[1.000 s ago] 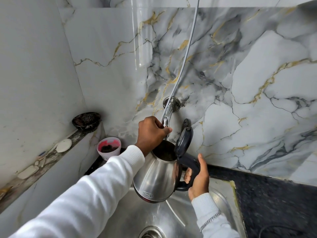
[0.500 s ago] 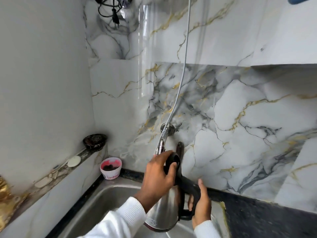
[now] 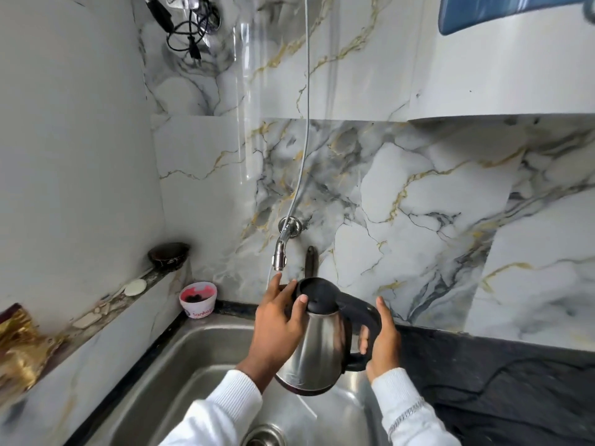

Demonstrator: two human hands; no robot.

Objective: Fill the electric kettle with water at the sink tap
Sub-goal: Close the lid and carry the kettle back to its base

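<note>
2 hands are holding the kettle (image 3: 317,342) over the sink (image 3: 167,365), just below and slightly right of the tap (image 3: 282,249). A second ago its lid (image 3: 317,294) was standing open with the mouth under the spout and your left hand up at the tap; now the lid is lying shut and the kettle is sitting upright, so filling is looking finished and you are likely getting ready to carry it away. Whether water is still running you cannot tell from here, though a faint streak is showing under the spout.

Your right hand (image 3: 383,342) is curling around the black handle (image 3: 360,313), fingers wrapped behind it and thumb pointing up. Your left hand (image 3: 277,320) is spreading over the spout side of the steel body, thumb pressing on the lid's edge, a wide steadying hold rather than a tight one.

Around you, a pink-rimmed cup (image 3: 198,299) is standing at the sink's back left corner, near the kettle but apart from it. A dark bowl (image 3: 169,256) and a pale soap (image 3: 135,287) are resting on the left ledge. A thin hose (image 3: 306,123) is hanging down to the tap, and the dark counter (image 3: 499,381) on your right is looking like the nearest place to set the kettle down; the tap spout above is the 1 thing to clear when lifting.
</note>
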